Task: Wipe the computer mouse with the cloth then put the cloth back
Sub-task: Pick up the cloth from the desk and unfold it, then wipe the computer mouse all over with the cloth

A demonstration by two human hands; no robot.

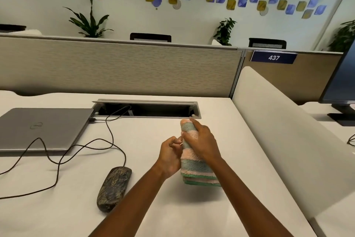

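Head view
Right hand: the right hand [202, 139] is wrapped over the folded cloth [194, 163], gripping its upper part above the desk [172, 213]
Left hand: the left hand [170, 155] is curled at the cloth's left edge, fingers pinching or touching it; I cannot tell which
Cloth place: held up between both hands, right of the mouse [114, 188] and apart from it
Mouse place: lying on the desk by the left forearm, untouched, its cable [57, 161] trailing left
Handling: the cloth looks soft, light and floppy, best bunched in one palm; the mouse looks hard and light, likely to slide, so steady its sides
Count: one cloth, one mouse, one closed laptop [42, 129], two hands
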